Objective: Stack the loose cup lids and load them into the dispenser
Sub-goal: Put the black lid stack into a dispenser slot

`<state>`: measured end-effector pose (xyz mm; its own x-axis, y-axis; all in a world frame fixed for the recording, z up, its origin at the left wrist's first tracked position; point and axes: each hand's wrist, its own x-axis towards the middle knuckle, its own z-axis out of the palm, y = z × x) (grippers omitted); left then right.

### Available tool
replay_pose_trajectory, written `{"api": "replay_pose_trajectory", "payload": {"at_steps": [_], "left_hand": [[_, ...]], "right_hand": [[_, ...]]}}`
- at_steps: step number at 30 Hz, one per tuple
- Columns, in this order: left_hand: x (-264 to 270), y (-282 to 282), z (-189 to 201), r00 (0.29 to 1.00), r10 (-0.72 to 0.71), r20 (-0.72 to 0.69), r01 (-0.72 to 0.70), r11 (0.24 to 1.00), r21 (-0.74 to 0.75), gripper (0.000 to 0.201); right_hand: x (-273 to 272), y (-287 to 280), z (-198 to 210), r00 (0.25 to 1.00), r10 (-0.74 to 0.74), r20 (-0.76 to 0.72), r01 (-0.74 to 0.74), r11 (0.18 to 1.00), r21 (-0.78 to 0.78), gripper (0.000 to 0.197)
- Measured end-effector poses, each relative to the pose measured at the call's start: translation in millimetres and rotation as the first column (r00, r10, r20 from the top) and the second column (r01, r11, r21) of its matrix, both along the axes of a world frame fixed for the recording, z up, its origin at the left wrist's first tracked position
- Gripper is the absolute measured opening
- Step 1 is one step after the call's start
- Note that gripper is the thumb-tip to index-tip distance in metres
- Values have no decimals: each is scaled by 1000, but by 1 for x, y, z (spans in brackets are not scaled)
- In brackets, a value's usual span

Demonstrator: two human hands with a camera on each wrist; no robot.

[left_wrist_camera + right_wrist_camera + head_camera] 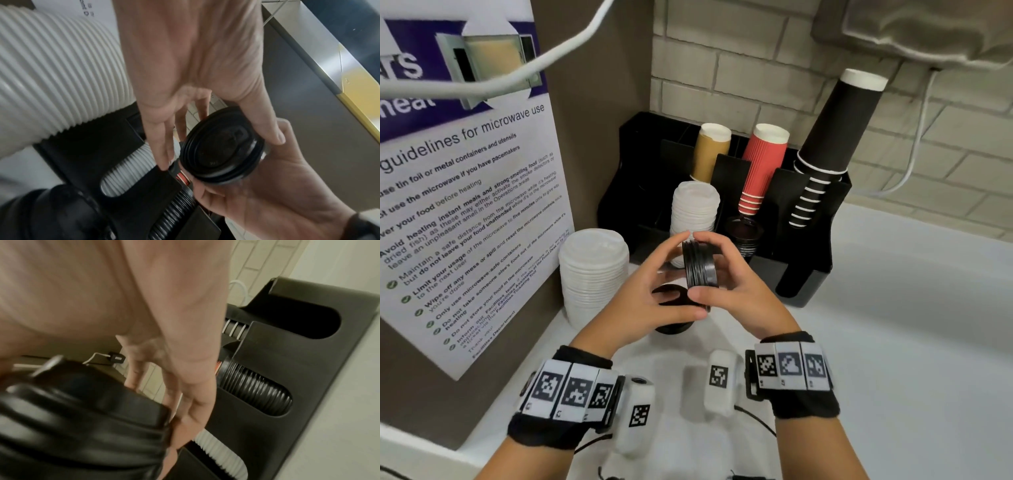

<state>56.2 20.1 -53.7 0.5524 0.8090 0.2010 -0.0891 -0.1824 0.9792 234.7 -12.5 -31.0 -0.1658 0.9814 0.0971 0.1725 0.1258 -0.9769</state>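
Fingers of the right hand point(726, 274) curl round a small stack of black cup lids point(700, 263), held on edge above the white counter point(893, 325); thumb below, fingertips on the upper rim. The left hand point(643, 291) faces it with fingers extended and loosely spread, its thumb point(265, 116) touching the stack's rim, as the left wrist view shows. The stack is just in front of the black dispenser point(815, 253), not yet inside it. More black lids point(671, 308) lie on the counter beneath the hands. In the dispenser: a column of white lids point(695, 209), black lids point(744, 236) in the next slot, and brown point(710, 150), red point(763, 164) and black paper cups point(832, 137) stacked upside down behind. A loose pile of white lids point(594, 274) stands left of the dispenser, beside a microwave guidelines poster point(465, 188).
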Motion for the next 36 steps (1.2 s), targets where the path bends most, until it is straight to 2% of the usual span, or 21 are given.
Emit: {"api": "replay_pose_trajectory", "payload": {"at_steps": [5,10,21,23,25,28,31,33,36], "left_hand": [[4,-2,1,999,-29,16,29,1000,7,92],[8,-6,1,999,-12,34,11,999,37,90],[6,-8,-4,999,35,40,-36,999,37,96],[4,-6,-5,998,60,29,-61,997,41,98],[1,-5,-4,993,109,35,-111,993,31,91],[-6,-3,0,973,227,48,-229,972,54,64],[-11,-4,4,946,319,53,-322,945,57,50],[-12,-6,5,938,343,46,-346,936,59,43],[-12,-8,4,934,358,21,-358,930,79,36]], "right_hand": [[15,-12,6,999,39,-15,-39,999,-11,70],[16,-16,9,1000,-6,0,6,1000,13,70],[6,-13,1,1000,-21,5,21,998,64,69],[7,-9,-1,999,-50,-20,51,996,69,72],[15,-1,1,987,-158,-15,158,982,107,71],[41,22,14,920,-379,100,344,903,258,59],[69,52,31,811,-466,355,355,873,336,56],[80,71,40,703,-430,567,308,902,303,57],[85,92,45,583,-308,752,235,950,206,59]]}}
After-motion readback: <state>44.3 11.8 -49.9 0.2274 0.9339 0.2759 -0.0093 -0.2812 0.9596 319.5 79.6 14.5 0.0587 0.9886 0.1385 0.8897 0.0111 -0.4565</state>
